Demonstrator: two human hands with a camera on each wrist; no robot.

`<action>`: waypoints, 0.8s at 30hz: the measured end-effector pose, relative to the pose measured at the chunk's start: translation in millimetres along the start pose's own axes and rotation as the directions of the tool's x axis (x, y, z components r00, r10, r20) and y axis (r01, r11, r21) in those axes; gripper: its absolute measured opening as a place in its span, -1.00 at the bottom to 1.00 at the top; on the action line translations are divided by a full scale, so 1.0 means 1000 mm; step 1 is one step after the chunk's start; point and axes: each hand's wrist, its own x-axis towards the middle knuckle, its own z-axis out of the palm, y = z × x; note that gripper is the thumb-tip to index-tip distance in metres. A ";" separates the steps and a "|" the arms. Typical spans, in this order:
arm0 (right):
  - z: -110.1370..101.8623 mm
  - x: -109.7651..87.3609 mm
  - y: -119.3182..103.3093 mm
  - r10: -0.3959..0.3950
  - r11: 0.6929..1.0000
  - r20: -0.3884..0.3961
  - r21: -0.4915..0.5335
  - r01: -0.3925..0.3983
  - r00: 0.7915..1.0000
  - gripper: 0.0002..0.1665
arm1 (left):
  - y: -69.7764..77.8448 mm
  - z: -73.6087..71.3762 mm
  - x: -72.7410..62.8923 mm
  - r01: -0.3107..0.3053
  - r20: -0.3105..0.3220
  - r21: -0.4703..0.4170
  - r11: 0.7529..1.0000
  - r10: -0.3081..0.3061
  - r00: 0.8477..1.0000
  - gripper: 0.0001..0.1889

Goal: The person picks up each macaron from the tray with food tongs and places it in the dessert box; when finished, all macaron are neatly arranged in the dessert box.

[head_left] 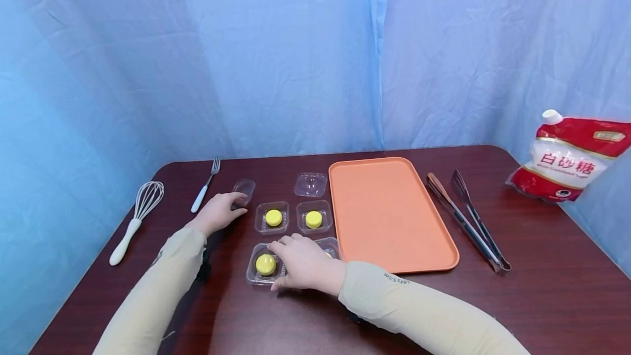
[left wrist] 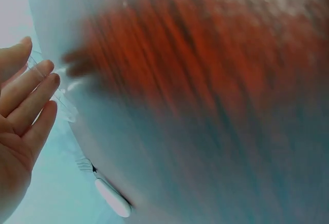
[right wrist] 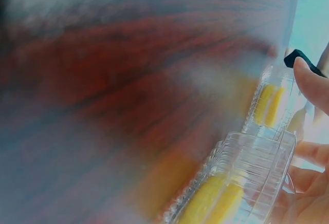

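Note:
My left hand is at the left of the plastic boxes, pinching a clear plastic lid tilted up from the table; in the left wrist view the lid's edge shows by the fingers. My right hand reaches over the front row. Its thumb is at the near side and its fingers at the far side of the front left clear box, which holds a yellow macaron. Partly under this hand is another clear box with a yellow macaron, largely hidden.
Behind stand two clear boxes with yellow macarons, and a loose lid. An orange tray lies right of them, then tongs and a sugar pouch. A fork and whisk lie left.

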 end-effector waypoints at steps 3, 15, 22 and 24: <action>0.001 0.001 0.000 0.003 1.000 0.006 0.007 -0.003 1.000 -0.17 | 0.000 -0.001 -0.003 -0.011 -0.009 -0.017 1.000 0.011 1.000 -0.60; -0.004 0.001 0.001 -0.017 1.000 0.023 0.011 0.017 1.000 -0.19 | 0.006 -0.010 -0.014 -0.023 -0.089 -0.045 0.999 0.019 0.996 -0.56; -0.004 0.000 0.003 -0.041 0.999 0.010 0.013 0.041 0.999 -0.20 | 0.002 -0.018 -0.020 -0.056 -0.162 -0.040 0.998 0.049 0.985 -0.61; -0.005 -0.001 0.004 -0.044 0.999 0.009 0.018 0.044 0.999 -0.19 | 0.000 -0.020 -0.021 -0.060 -0.194 -0.037 0.998 0.052 0.980 -0.62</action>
